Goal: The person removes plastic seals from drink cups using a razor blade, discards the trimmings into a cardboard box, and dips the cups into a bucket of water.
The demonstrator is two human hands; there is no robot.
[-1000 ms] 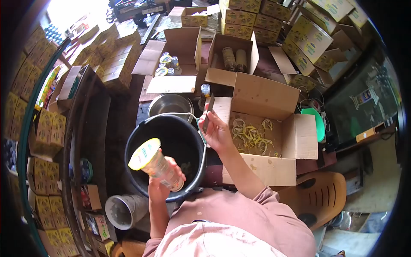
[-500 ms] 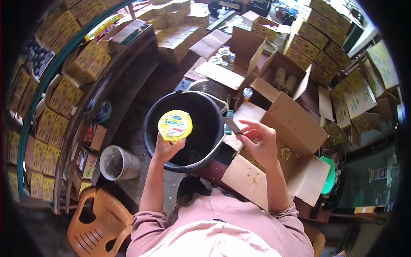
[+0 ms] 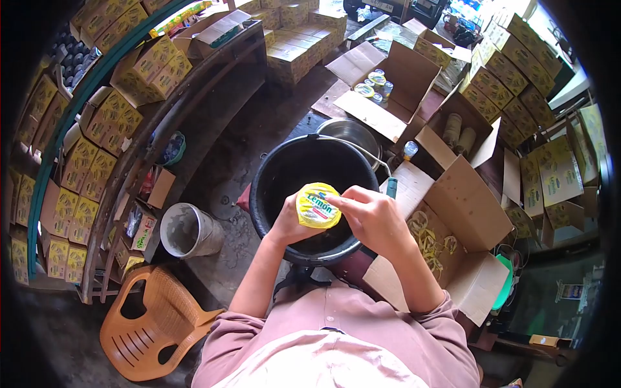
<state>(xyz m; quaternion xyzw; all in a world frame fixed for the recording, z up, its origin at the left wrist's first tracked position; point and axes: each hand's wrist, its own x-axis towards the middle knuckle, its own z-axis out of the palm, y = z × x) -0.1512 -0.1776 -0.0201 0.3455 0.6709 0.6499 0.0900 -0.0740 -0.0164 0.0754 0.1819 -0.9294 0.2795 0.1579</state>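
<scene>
We are seeing daylight pouring in from the upper right, bleaching the background, as shadow is filling the black bucket (image 3: pixel 275 178). Wide-angle distortion is bowing the wooden shelf (image 3: pixel 220 90), vignetting is blackening the side edges, and small print on the yellow lid (image 3: pixel 317 205) is blurring.

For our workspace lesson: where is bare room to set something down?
Floor looks bare between pail, chair and bucket, mostly bare between bucket and shelf. Crowded: over the bucket, where left hand, right hand and cup meet.

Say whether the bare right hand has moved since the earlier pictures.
Yes: the right hand has moved leftward, from beside the round black plastic bucket to over its rim.
</scene>
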